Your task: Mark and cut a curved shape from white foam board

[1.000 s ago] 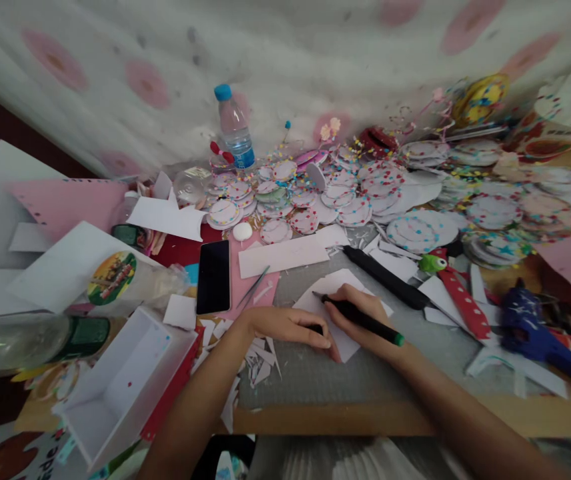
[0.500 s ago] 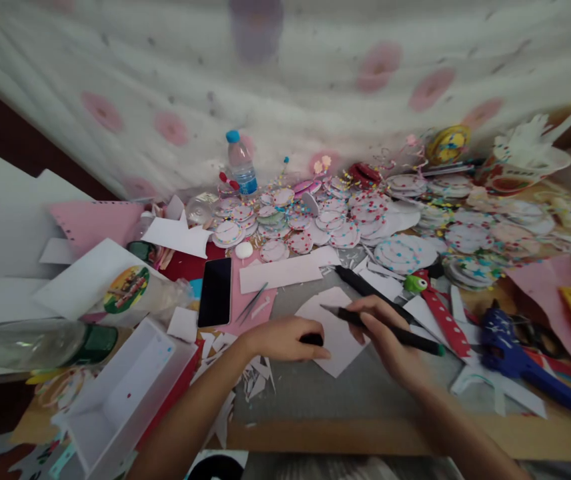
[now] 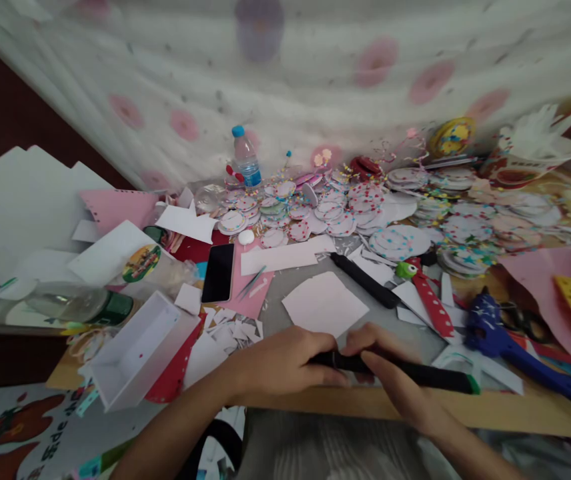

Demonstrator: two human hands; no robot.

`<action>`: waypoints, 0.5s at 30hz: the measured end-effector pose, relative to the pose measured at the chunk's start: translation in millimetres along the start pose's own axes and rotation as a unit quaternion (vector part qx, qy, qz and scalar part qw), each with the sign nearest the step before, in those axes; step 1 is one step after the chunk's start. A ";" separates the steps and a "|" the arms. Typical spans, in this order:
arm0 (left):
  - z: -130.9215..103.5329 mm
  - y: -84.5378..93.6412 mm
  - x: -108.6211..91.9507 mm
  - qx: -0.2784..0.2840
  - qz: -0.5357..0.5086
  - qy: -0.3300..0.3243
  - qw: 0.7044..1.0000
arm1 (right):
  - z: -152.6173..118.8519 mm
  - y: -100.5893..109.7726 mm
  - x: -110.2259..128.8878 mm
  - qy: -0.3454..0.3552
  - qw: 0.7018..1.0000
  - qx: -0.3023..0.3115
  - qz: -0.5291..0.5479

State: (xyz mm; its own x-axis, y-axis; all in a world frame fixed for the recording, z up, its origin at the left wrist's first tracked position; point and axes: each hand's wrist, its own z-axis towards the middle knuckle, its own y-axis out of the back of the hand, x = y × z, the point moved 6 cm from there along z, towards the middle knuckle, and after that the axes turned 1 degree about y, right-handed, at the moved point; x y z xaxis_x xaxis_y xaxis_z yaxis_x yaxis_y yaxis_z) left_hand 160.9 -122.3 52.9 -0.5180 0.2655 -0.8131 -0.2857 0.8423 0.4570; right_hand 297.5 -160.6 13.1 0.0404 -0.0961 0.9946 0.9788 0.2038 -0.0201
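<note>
In the head view, both hands are on one black pen-like tool (image 3: 433,377), held level just above the front edge of the desk (image 3: 325,402). The left hand (image 3: 285,361) has its thumb and forefinger closed on the tool's left end, the fingertips pinched together around it with only a short dark length showing between them and the right hand. The right hand (image 3: 385,363) grips the middle of the tool, its thumb laid along the near side and its forefinger bent over the far side; its other fingers are partly hidden beneath. The tool's green-tipped end sticks out to the right, beyond the right hand. Just past the hands, a white paper piece (image 3: 324,301) lies flat on the grey mat (image 3: 276,300), its near edge partly covered by the left hand. A thicker black tool (image 3: 365,280) lies slantwise near the paper's right side, and a long pale strip (image 3: 285,256) lies beyond it. To the left are tweezers (image 3: 252,283), a dark-screened phone (image 3: 218,273) and a heap of paper scraps (image 3: 233,331); a blue glue gun (image 3: 508,347) rests at the right.
</note>
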 end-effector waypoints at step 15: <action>-30.7 -28.0 -41.9 -0.022 0.292 -0.112 0.950 | -19.8 -26.6 34.9 0.225 0.970 0.057 -0.070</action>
State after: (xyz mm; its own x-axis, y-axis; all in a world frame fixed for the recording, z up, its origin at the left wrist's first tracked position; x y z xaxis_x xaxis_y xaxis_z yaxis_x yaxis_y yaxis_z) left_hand 165.8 -171.5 85.3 -0.4156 0.7780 -0.4712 -0.0388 0.5025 0.8637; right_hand 276.8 -188.7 46.3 0.0172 -0.5419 0.8403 0.9535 0.2619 0.1494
